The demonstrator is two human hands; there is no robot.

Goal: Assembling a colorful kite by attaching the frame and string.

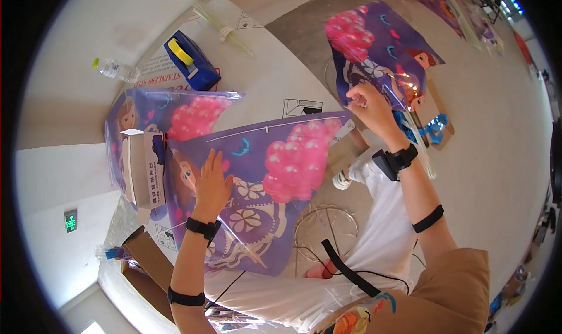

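A: Feed's up. Left hand (212,182) is flat on the nearer purple kite (257,182), fingers spread wide, palm down. No grip, just pressing. Looks like it's pinning the sheet so it stays taut on the cardboard sheet (263,82), imo.

B: And the other one?

A: Right hand (369,105) is up at the far kite (380,47), fingers curled in and pinched on its lower edge, right where the clear plastic wrap catches the light. How tight, can't tell, the knuckles block the tips. That kite is lifted off the floor, tilted, hanging from the pinch.

B: Where's the near kite sitting exactly?

A: Across the person's lap and the cardboard edge, picture side up, thin white spar running along its top. Another kite (170,114) lies just behind it, partly under, w/ a small white box (143,167) on top of it, prob as a weight.

B: Anything else nearby?

A: Blue tape dispenser (191,60) w/ yellow roll further back on the cardboard, a bundle of pale sticks (222,26) beyond it, water bottle (115,69) lying off to the left. More kites near the far right rim, too small to read.
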